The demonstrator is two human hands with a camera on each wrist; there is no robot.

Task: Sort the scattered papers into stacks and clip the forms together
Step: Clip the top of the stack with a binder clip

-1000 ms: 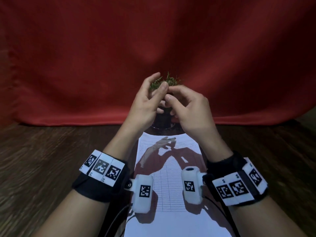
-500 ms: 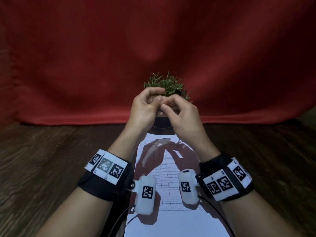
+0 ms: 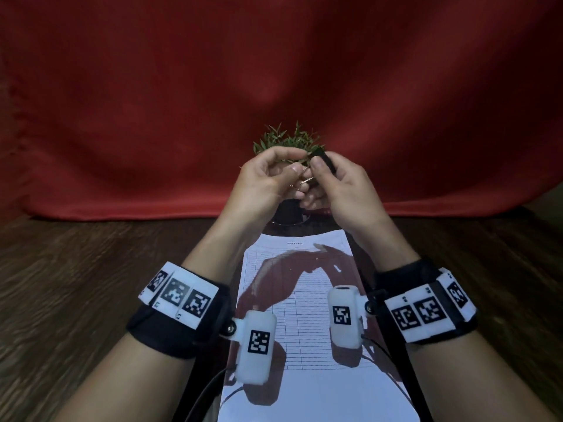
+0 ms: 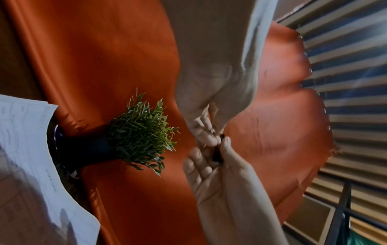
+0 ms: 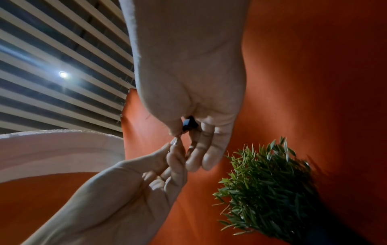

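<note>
Both hands work one binder clip [image 3: 323, 159] above the forms [image 3: 307, 300]: right hand [image 3: 341, 187] grasping its black body, left hand [image 3: 268, 181] pinching the wire handles [image 3: 306, 175] just below, likely to open it for clipping

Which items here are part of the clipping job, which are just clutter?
Job:
- binder clip, pinched by right hand
- its wire handles, pinched by left hand
- stack of forms on the table

Bystanders:
- potted plant
- red cloth
- wooden table

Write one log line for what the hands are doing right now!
left hand pinches clip's wire handles | right hand holds binder clip | forms on table, unclipped
</note>
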